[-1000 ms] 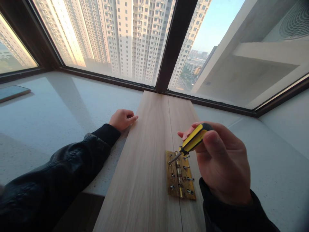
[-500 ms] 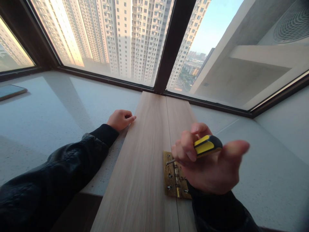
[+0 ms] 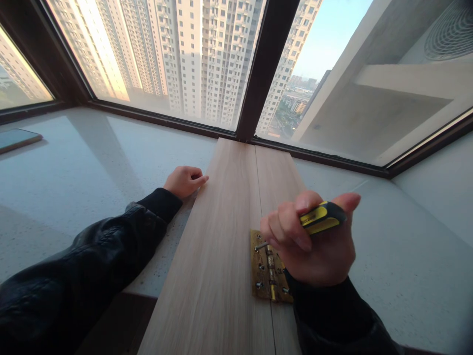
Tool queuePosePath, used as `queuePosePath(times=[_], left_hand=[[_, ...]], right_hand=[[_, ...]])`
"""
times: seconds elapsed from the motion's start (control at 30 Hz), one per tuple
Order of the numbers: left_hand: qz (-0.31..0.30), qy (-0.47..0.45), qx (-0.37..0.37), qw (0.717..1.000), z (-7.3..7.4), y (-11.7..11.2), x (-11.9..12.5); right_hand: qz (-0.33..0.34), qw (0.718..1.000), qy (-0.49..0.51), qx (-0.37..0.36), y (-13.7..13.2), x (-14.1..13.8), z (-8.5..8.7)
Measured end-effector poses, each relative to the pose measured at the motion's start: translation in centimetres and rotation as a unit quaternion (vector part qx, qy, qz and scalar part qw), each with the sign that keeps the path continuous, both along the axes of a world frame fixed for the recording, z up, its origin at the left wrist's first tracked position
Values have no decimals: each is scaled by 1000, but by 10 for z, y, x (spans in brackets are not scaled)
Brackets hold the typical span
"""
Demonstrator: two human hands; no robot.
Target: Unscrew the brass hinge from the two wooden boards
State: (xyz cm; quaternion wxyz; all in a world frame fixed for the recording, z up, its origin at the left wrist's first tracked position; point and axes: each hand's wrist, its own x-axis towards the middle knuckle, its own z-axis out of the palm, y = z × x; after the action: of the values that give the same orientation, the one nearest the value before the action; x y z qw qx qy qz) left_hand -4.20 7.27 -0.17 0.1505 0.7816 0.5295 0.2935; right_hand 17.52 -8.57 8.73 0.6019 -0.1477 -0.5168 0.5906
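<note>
My right hand (image 3: 314, 236) is closed round a screwdriver (image 3: 323, 218) with a yellow and black handle. The tool slants down to the left, and its tip meets a screw (image 3: 256, 249) in the left leaf of a brass hinge (image 3: 271, 276). This hinge lies open across the seam between a wide wooden board (image 3: 218, 236) and a narrower board (image 3: 279, 167). Several screws stand partly raised in it; my hand hides its upper right. At the wide board's left edge, my left hand (image 3: 185, 181) is curled, one digit pressing on the edge.
Both boards lie on a pale speckled windowsill (image 3: 92, 182), their far ends against the dark window frame (image 3: 246, 130). A phone (image 3: 18, 140) rests at the far left. A white wall (image 3: 436, 182) rises at the right.
My right hand has turned about the screwdriver handle, and its thumb has come in from far right towards the handle's end. My left hand keeps its place.
</note>
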Motion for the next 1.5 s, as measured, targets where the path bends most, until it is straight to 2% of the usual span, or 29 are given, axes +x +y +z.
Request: queuePosePath(times=[0.23,0.4,0.47,0.6,0.67,0.8,0.93,1.23,1.3,1.43,1.5], left_hand=[[0,-1,2,1000,-1,1,0],[0,-1,1,1000,-2,2,0],[-1,-2,2,1000,-2,1,1],[0,-5,4,1000,0,0,1],[-1,-6,3,1000,1,-1,1],[-2,-6,2,1000,1,-1,1],[1,-6,2,1000,1,-1,0],[1,-8,-2,1000,1,-2,1],[-1,-7,-2,1000,2,-2,1],[-3,-4,-3,1000,1,-1,1],[-2,-3,-2,1000,1,-1,1]], right_hand=[[-89,995,-27,43,-4,6,-2],[-138,990,-29,18,2,12,-9],[-130,991,-22,22,4,9,-10],[-43,998,20,32,3,-5,-9],[-35,999,25,25,1,-8,-6],[-79,997,12,21,-1,-3,-4],[-154,988,19,24,0,3,-7],[-208,978,11,-10,3,11,-14],[-190,982,6,-13,2,9,-14],[-74,996,40,-5,-1,1,-11],[-44,998,39,7,-2,-2,-9]])
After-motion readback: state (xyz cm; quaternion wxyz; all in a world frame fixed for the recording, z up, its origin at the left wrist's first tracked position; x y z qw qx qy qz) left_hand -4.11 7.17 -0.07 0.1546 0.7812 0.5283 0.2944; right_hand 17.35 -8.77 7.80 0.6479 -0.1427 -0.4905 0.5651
